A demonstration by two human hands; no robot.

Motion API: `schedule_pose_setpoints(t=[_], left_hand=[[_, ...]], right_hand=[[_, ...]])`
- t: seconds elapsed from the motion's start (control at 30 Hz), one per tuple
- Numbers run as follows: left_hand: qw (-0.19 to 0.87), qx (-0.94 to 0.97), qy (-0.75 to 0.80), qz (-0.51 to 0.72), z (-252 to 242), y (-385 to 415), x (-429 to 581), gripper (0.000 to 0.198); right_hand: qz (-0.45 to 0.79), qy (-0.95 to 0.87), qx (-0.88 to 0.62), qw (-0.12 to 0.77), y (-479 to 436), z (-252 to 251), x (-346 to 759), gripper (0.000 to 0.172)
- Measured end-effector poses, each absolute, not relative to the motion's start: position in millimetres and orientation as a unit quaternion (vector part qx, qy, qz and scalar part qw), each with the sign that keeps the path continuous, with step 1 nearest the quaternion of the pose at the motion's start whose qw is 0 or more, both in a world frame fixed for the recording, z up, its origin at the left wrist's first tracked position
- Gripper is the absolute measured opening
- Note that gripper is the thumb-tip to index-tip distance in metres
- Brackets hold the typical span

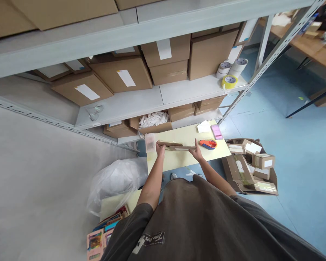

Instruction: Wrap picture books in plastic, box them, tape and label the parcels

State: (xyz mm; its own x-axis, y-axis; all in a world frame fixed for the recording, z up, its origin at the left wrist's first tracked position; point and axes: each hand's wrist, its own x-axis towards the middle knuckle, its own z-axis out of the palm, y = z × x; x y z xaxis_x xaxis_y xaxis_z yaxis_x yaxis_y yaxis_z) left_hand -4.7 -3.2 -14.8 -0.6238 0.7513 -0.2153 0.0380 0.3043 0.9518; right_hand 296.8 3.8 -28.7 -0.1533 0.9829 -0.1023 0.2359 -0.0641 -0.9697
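Note:
In the head view, a flat brown cardboard box [176, 148] is held over the pale yellow table [168, 165], seen nearly edge-on. My left hand [160, 149] is closed round its left end. At the right end, my right hand [197, 153] grips the edge with the thumb raised and the fingers partly hidden beneath. Just right of that hand lies an orange-and-blue tool with a looped handle [208, 144]. Behind it are a white paper [203, 126] and a pink pack [216, 132]. A translucent plastic packet [150, 142] lies left of my left hand.
Metal shelving [141, 97] with cartons rises beyond the table. Tape rolls [229, 82] stand at the shelf's right end. An open carton of small parcels [225, 170] sits on the floor at right. A plastic-wrapped bundle [116, 181] and colourful printed packs [95, 242] are at left.

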Motion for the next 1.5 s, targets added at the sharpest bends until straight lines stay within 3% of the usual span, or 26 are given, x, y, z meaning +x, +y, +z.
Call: schedule_pose_setpoints(t=[0.23,0.53,0.83,1.1,1.23,1.4,1.5], left_hand=[[0.285,0.195,0.793,0.502,-14,-10,8,0.052],[0.295,0.198,0.778,0.518,-20,-16,1,0.041],[0.316,0.208,0.791,0.482,-19,-22,-1,0.048],[0.327,0.295,0.756,0.484,-23,-22,14,0.056],[0.346,0.355,0.725,0.479,-18,-15,9,0.042],[0.413,0.447,0.664,0.434,-11,-8,-2,0.049],[0.420,0.439,0.682,0.408,-11,-7,-2,0.036]], right_hand=[[0.461,-0.589,-0.539,0.387,-4,-29,297,0.103],[0.457,-0.635,-0.515,0.350,-13,-29,311,0.105],[0.459,-0.665,-0.503,0.307,-20,-27,324,0.098],[0.438,-0.694,-0.485,0.303,-19,-23,320,0.082],[0.435,-0.673,-0.513,0.308,-16,-27,321,0.085],[0.470,-0.632,-0.531,0.314,-12,-32,311,0.092],[0.494,-0.605,-0.536,0.320,-9,-33,302,0.091]])
